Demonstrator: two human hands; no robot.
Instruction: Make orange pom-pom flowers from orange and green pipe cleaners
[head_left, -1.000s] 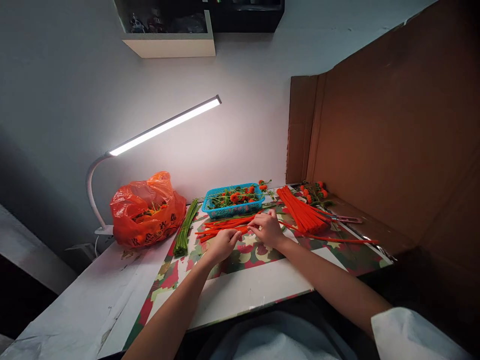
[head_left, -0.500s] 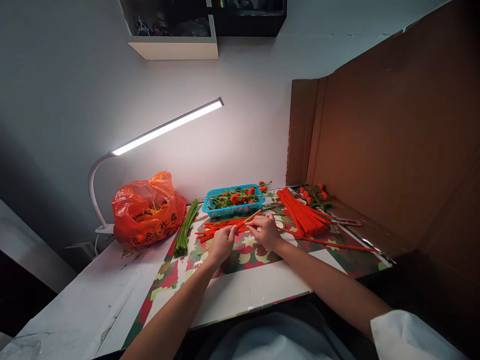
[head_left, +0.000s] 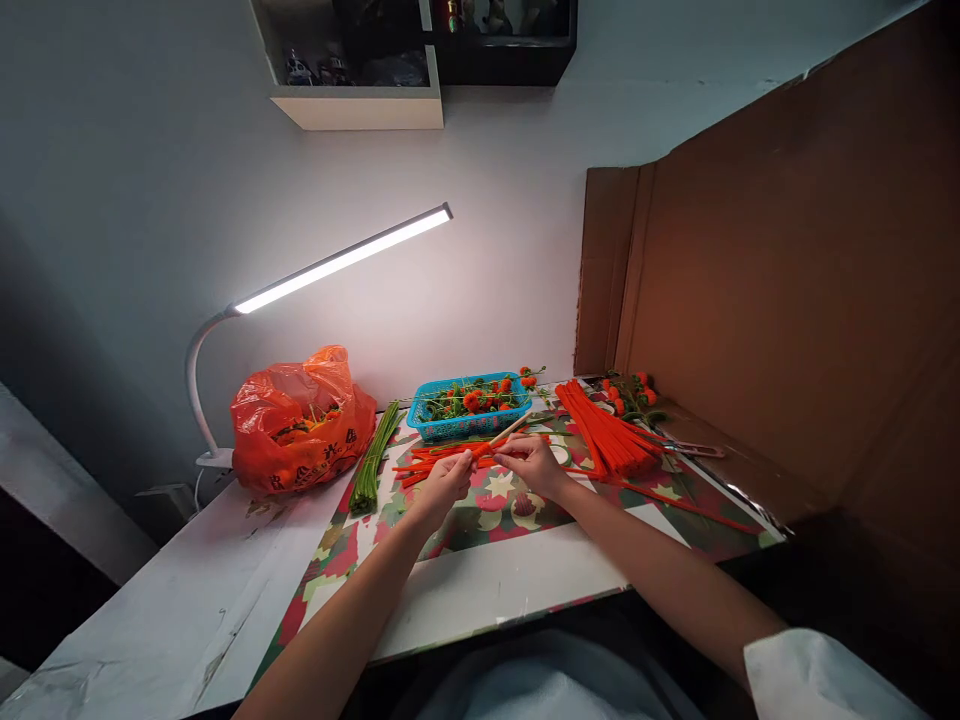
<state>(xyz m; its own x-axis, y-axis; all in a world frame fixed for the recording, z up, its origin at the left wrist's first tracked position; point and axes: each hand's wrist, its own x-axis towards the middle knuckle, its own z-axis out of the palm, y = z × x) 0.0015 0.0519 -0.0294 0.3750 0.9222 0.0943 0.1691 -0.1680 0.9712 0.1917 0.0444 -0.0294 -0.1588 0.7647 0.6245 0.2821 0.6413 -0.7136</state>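
Note:
My left hand (head_left: pixel 448 478) is closed in a pinch on the lower end of a thin wooden stick (head_left: pixel 510 429), which slants up to the right. An orange pipe cleaner (head_left: pixel 482 451) is coiled round the stick just past those fingertips. My right hand (head_left: pixel 534 464) pinches close beside the coil, its fingers bent round the orange strand; the exact grip is partly hidden. Under and behind the hands lie loose orange pipe cleaners (head_left: pixel 420 466). To the right fans out a thick bundle of orange pipe cleaners (head_left: pixel 606 432).
Behind the hands stands a blue basket (head_left: pixel 450 431) of orange pompom flowers. A bundle of green stems (head_left: pixel 373 462) and an orange plastic bag (head_left: pixel 300 465) lie left. Scissors (head_left: pixel 697 450) rest at right, before a cardboard wall (head_left: pixel 765 280). A lamp (head_left: pixel 341 262) shines overhead.
The wooden stick has turned slightly and shows more clearly above my fingers, with the orange coil now visible. My right hand has shifted a little down. The view has tilted slightly.

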